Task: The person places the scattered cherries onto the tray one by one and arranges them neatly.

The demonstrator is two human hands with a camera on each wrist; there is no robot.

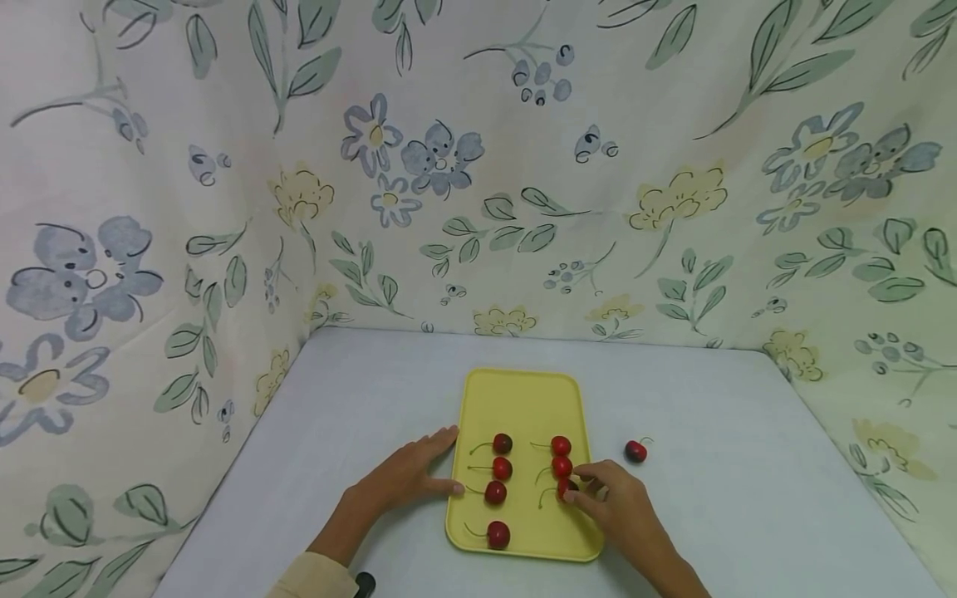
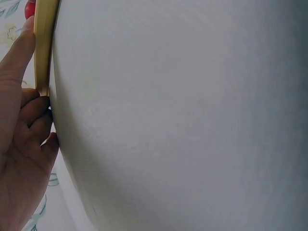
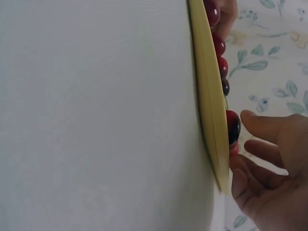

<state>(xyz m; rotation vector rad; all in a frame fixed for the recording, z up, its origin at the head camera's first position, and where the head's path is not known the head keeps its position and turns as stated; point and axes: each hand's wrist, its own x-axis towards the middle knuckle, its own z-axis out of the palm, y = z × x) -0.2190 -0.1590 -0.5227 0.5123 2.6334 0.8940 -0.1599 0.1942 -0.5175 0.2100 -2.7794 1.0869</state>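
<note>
A yellow tray [image 1: 523, 399] lies on the table with red cherries on it. My left hand [image 1: 399, 475] rests spread at its left side, thumb on the rim and fingertips against the edge higher up. In the left column are several cherries, the nearest cherry [image 1: 498, 535] set a little apart. The right column has a top cherry [image 1: 561, 446], a middle cherry [image 1: 561, 468] and a lower dark red cherry [image 1: 566, 490]. Around that lower one, my right hand [image 1: 615, 502] has its thumb and fingers; in the right wrist view the thumb tip stands slightly off the cherry [image 3: 233, 127].
One loose cherry [image 1: 635, 451] with its stem lies on the white table [image 1: 718, 498], right of the tray. Floral fabric [image 1: 508, 183] hangs behind and at both sides of the table.
</note>
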